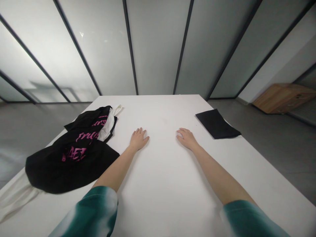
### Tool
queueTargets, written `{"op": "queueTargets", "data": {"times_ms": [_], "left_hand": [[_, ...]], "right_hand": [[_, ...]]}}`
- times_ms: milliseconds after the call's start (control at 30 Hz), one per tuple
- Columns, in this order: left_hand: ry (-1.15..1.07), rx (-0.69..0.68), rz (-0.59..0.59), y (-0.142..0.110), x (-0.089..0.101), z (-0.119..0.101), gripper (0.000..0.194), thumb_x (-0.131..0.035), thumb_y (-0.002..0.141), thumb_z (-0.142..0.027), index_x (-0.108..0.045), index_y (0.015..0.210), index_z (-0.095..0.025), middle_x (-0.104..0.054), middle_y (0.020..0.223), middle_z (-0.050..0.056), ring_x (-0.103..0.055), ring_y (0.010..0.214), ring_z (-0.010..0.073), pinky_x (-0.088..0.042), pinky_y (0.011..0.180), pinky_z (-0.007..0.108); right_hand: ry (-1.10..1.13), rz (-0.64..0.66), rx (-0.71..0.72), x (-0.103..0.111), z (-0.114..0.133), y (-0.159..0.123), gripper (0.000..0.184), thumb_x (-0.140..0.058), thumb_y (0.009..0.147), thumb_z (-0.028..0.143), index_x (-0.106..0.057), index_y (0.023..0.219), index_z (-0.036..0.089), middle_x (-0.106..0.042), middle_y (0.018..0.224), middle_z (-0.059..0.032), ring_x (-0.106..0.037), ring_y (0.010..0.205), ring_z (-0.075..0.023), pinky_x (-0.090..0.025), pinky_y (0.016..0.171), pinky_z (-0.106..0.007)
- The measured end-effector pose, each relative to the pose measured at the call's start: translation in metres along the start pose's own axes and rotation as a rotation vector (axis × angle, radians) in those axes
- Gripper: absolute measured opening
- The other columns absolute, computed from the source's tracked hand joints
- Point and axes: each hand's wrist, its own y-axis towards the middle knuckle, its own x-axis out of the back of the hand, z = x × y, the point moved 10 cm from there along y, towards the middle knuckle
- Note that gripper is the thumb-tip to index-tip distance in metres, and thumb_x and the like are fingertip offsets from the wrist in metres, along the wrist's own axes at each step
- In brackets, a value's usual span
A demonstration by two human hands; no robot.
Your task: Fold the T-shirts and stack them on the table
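While the left fingers point(140, 130) and right fingers point(182, 130) rest slightly parted and empty on the desk point(163, 177), the printed cloths point(81, 169) left of them and the flat cloth point(217, 125) to their right look soft, light, best gripped at edges.

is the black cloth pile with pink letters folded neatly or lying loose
Lying loose: the black cloth pile overlaps in uneven layers, and a white strip trails from its near end.
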Motion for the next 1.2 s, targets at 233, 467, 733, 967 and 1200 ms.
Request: {"op": "queueTargets", "data": {"times_ms": [233, 467, 733, 967, 1200], "left_hand": [[0.017, 0.008, 0.01, -0.001, 0.001, 0.0, 0.058, -0.041, 0.096, -0.048, -0.047, 0.144, -0.017, -0.033, 0.158, 0.015, -0.028, 0.147, 0.031, -0.025, 0.118, 0.047], [0.008, 0.003, 0.004, -0.001, 0.001, -0.001, 0.058, -0.041, 0.096, -0.047, -0.047, 0.144, -0.015, -0.033, 0.158, 0.016, -0.028, 0.147, 0.0318, -0.025, 0.118, 0.047], [-0.043, 0.011, -0.012, -0.001, 0.002, 0.001, 0.057, -0.044, 0.094, -0.046, -0.049, 0.141, -0.016, -0.035, 0.157, 0.016, -0.029, 0.147, 0.0312, -0.024, 0.118, 0.048], [-0.049, -0.001, 0.102, 0.003, 0.002, 0.002, 0.06, -0.045, 0.092, -0.046, -0.045, 0.143, -0.015, -0.033, 0.158, 0.015, -0.028, 0.147, 0.0296, -0.025, 0.118, 0.044], [0.052, 0.198, 0.023, 0.027, 0.065, 0.077, 0.065, -0.047, 0.088, -0.045, -0.039, 0.147, -0.017, -0.049, 0.147, 0.015, -0.047, 0.133, 0.0307, -0.037, 0.107, 0.041]], "right_hand": [[-0.001, -0.01, 0.011, -0.002, -0.002, 0.001, 0.04, -0.051, 0.091, 0.031, -0.065, 0.126, 0.018, -0.056, 0.14, -0.0136, -0.05, 0.128, -0.0288, -0.038, 0.106, -0.044], [-0.005, -0.018, 0.014, -0.002, -0.003, 0.001, 0.04, -0.051, 0.091, 0.032, -0.065, 0.126, 0.018, -0.057, 0.139, -0.0128, -0.051, 0.127, -0.0288, -0.039, 0.105, -0.044], [-0.004, -0.033, 0.015, -0.001, -0.003, 0.001, 0.038, -0.053, 0.091, 0.031, -0.066, 0.125, 0.02, -0.058, 0.138, -0.0115, -0.051, 0.126, -0.0282, -0.04, 0.105, -0.044], [0.021, -0.039, 0.013, -0.002, -0.005, 0.003, 0.037, -0.053, 0.09, 0.031, -0.068, 0.122, 0.021, -0.059, 0.136, -0.0122, -0.052, 0.125, -0.0283, -0.039, 0.105, -0.046], [0.016, -0.07, 0.038, -0.004, -0.009, 0.005, 0.037, -0.051, 0.089, 0.033, -0.069, 0.119, 0.02, -0.061, 0.133, -0.0127, -0.054, 0.122, -0.0293, -0.041, 0.103, -0.046]]}}
